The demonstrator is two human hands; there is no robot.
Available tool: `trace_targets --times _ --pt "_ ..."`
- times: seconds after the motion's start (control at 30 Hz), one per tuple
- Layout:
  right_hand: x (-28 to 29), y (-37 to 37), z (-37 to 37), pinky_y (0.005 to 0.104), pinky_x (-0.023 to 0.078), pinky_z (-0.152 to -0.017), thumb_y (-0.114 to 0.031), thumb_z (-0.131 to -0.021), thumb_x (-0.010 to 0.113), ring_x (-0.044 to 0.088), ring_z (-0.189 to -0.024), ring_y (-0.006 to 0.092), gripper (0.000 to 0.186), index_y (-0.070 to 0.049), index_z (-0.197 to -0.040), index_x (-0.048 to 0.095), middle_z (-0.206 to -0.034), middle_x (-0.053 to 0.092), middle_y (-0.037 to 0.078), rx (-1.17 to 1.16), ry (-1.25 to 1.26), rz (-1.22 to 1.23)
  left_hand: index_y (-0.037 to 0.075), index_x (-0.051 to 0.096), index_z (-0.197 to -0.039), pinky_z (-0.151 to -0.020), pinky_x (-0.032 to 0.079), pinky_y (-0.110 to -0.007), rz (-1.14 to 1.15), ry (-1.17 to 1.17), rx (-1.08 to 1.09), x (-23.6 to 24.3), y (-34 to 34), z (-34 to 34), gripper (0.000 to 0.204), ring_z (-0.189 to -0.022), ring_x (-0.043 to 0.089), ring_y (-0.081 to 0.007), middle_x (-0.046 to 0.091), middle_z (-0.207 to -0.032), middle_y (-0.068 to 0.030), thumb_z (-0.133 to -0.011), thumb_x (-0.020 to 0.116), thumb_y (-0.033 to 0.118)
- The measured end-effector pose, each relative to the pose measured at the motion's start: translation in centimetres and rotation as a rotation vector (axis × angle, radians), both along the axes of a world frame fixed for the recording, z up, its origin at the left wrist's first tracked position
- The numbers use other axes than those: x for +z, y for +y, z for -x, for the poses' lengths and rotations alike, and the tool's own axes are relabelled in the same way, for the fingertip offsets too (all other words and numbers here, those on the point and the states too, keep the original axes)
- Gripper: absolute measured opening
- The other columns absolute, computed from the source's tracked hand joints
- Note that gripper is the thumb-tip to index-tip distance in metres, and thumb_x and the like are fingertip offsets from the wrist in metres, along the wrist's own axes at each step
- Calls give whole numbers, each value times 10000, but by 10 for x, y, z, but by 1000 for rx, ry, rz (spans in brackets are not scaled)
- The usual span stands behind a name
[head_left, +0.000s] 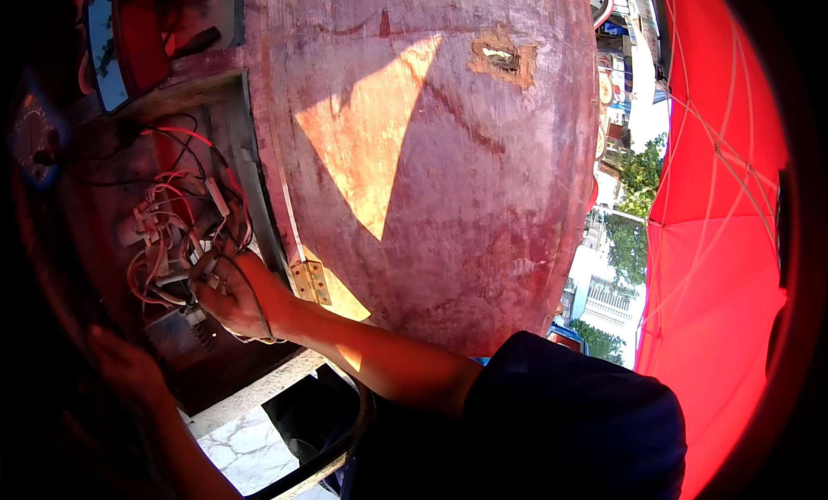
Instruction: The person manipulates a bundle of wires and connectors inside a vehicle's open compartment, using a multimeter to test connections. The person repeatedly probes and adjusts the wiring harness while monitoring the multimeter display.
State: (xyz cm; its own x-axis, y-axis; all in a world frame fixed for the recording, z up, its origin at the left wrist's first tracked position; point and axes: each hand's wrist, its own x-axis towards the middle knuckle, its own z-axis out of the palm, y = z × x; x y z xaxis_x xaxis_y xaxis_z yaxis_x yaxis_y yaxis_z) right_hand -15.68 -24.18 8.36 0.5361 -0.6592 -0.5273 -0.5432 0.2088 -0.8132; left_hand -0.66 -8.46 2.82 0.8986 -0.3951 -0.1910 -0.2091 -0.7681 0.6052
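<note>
The tangle of wires sits inside an open wooden compartment at the left, its long axis running roughly up and down the view, with loops spreading left at the lower end. One red wire heads right from the upper part, then bends steeply downward along the compartment's right wall. A slim white connector block slants from upper left to lower right.

The right hand reaches in from the right, fingers pointing left and curled shut on wires at the tangle's lower right. The left hand is deep in shadow near the compartment's lower left — I cannot tell its grip.

The wires look smooth and plastic-coated, red, white, pinkish and black. Beside them stretches a broad, worn reddish panel, scuffed and streaked, with a ragged hole and a brass-toned hinge; sunlight makes a sharp wedge across it. Beyond — a red umbrella and green trees outdoors.
</note>
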Motion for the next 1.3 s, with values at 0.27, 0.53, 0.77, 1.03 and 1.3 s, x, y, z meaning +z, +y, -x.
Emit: trace_targets --times 0.27,0.53,0.77,1.03,1.3 --pt "-6 -26 -10 326 462 -570 -80 -862 584 616 -620 230 159 -47 -1018 590 -712 631 142 78 -102 144 -131 533 -1159 -850 459 -363 -87 -64 -57 -11 13 -8 438 -982 596 -381 590 -1098 -318 -1021 393 260" --pt "-6 8 24 447 514 -610 -82 -794 627 650 -762 366 432 -136 -1212 535 -912 662 173 296 52 395 -118 486 -1238 -898 454 -353 11 -190 -132 -1 -1 -8 438 -1049 588 -348 557 -1184 -309 -1015 411 252" --pt "-11 15 39 353 511 -580 -48 -827 613 658 -681 312 313 -71 -1139 600 -871 668 153 19 -116 181 -61 527 -1189 -950 422 -417 51 -584 -576 29 -20 -2 326 -1086 549 -371 563 -1178 -243 -968 487 175" --pt "5 4 25 400 511 -619 -12 -739 624 641 -758 346 307 -55 -1043 618 -909 641 149 -49 -237 397 17 586 -1195 -785 491 -408 -109 142 -658 3 -67 16 328 -953 620 -346 611 -1071 -205 -878 577 101" --pt "-10 10 24 443 507 -577 -70 -710 601 647 -690 337 391 -71 -1101 587 -1065 631 140 367 89 487 -18 605 -1126 -739 490 -364 -166 349 -635 -37 -78 -11 324 -833 650 -223 676 -939 -181 -823 637 94"
